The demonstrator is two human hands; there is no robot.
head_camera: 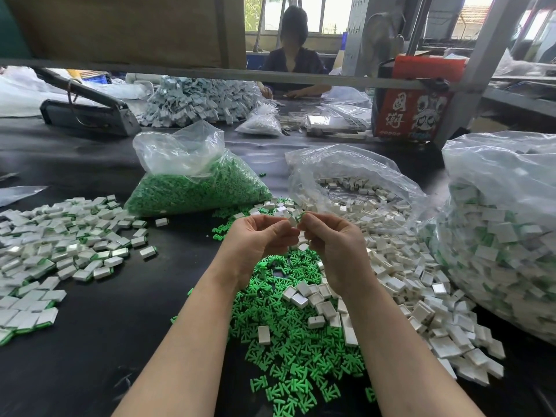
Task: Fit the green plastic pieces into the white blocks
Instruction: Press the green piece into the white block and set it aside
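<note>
So we're at a long black tabletop in a workshop, windows at the back, and another person sits working at the far edge. Stuff everywhere.

Both our hands are up over the middle of the tabletop, fingertips meeting. Our left hand has its fingers curled in and pinches a white block, and our right hand is curled the same way, pinching a green piece right against that block. Can't tell how far in the piece sits, it's mostly hidden by our fingers.

Right under our hands there's a big loose heap of green pieces running toward the near edge, with loose white blocks scattered over it and spilling off to the right. Over at the left edge sits a pile of finished blocks with green showing on them.

Farther back, a clear bag of green pieces, an open bag of white blocks just beside it, and a huge bag of finished ones at the right edge. A red carton stands near the far right corner.
</note>
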